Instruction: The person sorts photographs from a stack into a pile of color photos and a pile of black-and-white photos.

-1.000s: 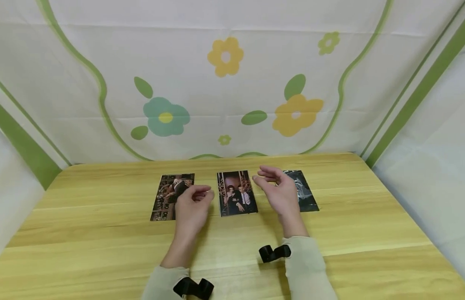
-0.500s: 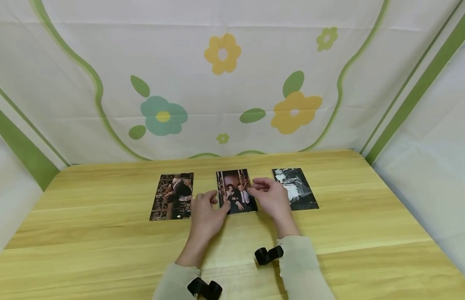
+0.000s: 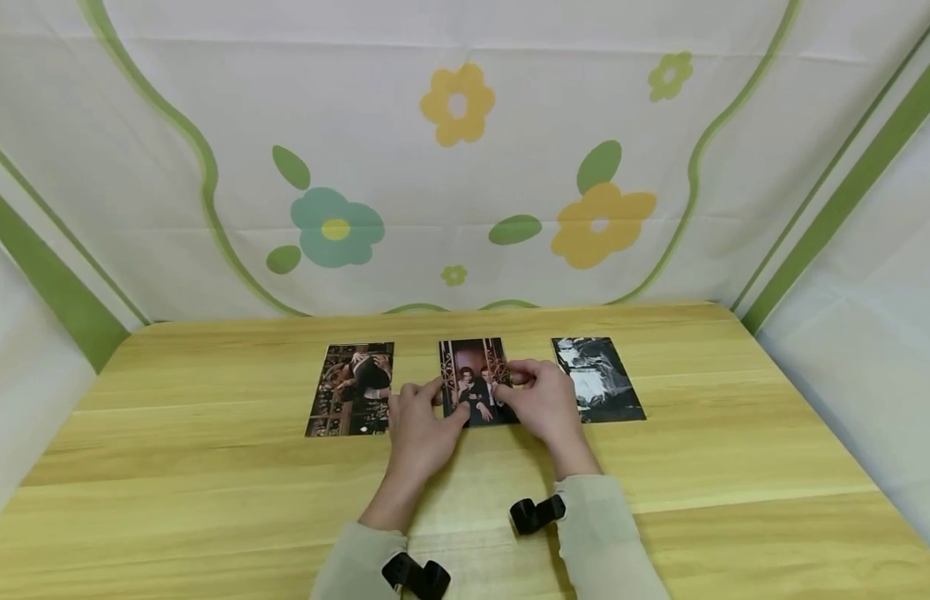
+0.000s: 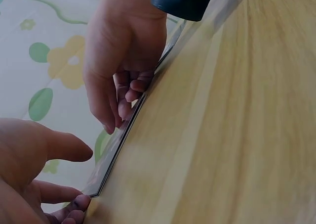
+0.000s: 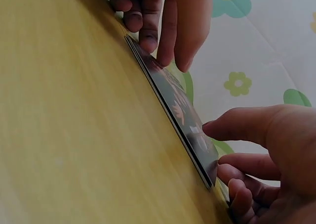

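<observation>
A thin stack of photo cards (image 3: 471, 357) lies flat in the middle of the table, its top picture showing two seated people in dark clothes. My left hand (image 3: 422, 429) touches the stack's left edge with its fingers, while the thumb hovers over the near left corner; the left wrist view shows a gap below that thumb. On the opposite side, my right hand (image 3: 543, 402) pinches the right edge, thumb over the picture and fingers curled at the side. In the right wrist view, several layered edges of the stack (image 5: 173, 108) show between both hands.
Left of the stack lies a dark brown photo card (image 3: 352, 390), turned sideways. A black-and-white photo card (image 3: 603, 379) lies to the right, partly behind my right hand. A flower-printed cloth (image 3: 405, 158) rises at the wooden table's (image 3: 210, 500) back edge.
My left hand has moved right, from over the left photo card to the stack's left edge. My right hand has come left and down from the right card to the stack's right edge.
</observation>
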Tool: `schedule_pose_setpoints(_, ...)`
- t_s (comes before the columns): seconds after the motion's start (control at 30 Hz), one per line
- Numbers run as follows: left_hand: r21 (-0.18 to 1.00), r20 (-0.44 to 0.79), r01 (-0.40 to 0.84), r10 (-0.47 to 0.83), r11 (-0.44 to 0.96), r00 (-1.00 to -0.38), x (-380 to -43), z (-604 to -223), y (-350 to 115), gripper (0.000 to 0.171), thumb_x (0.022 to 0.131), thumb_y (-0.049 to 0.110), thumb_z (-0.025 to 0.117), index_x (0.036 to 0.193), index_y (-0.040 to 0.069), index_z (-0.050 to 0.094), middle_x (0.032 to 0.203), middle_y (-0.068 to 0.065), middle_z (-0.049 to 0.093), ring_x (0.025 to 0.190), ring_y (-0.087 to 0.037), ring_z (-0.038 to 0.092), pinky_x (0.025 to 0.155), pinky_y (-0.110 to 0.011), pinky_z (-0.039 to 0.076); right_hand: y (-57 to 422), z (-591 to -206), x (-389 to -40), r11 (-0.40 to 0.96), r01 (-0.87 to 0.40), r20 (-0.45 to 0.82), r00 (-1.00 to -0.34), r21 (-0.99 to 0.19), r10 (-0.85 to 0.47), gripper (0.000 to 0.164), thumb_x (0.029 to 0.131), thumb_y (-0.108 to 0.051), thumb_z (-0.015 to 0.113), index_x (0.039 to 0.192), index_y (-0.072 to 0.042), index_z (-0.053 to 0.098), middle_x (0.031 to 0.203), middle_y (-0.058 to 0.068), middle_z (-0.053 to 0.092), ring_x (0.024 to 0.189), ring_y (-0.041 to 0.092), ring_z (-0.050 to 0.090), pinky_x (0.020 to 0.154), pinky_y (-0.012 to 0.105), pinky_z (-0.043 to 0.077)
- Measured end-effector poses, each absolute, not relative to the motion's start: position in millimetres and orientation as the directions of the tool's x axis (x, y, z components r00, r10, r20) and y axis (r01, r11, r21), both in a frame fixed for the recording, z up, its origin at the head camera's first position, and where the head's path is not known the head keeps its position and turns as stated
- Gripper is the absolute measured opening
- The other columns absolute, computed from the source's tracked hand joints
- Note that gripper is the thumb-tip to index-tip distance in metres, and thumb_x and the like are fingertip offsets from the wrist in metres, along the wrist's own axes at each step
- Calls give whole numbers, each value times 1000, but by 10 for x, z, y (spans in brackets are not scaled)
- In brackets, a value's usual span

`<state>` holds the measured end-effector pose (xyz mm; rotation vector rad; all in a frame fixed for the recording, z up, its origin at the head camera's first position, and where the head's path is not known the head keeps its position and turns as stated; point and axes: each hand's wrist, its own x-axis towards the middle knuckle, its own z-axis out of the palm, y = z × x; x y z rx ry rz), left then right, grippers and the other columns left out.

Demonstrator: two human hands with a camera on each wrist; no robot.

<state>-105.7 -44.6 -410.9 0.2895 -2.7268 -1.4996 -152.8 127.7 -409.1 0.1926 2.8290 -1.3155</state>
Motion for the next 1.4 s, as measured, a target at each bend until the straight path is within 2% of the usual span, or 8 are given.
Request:
schedule_pose_setpoints(0.87,862,-78,-170,-205,477,-976,-1058,-4103,-410,64,94,28,77,152,6,61,126,-18,57,117,-33,44,96,-53,39,1261,-4057,-1519,608,108,-53,-993,-787,109,52,88,-23,83,137,-9,74,117,11,71,95,22,62,81,33,48)
schedule_pose_setpoints(1.13,886,-62,-147,-203,439,-977,-1036,-4094,-414,59,96,22,74,152,5,60,124,-15,58,116,-30,43,91,-46,39,1253,-4050,-1503,600,127,-66,-990,-790,124,50,90,-25,83,136,-11,74,113,9,71,95,22,62,79,33,48)
schedule_pose_setpoints(1.4,910,-19,-90,-176,405,-984,-1053,-4060,-451,59,98,10,71,154,2,56,118,-15,60,110,-27,45,86,-37,40,1231,-4001,-1508,553,135,-70,-988,-822,137,48,91,-27,83,137,-14,74,113,8,70,99,23,64,85,36,50)
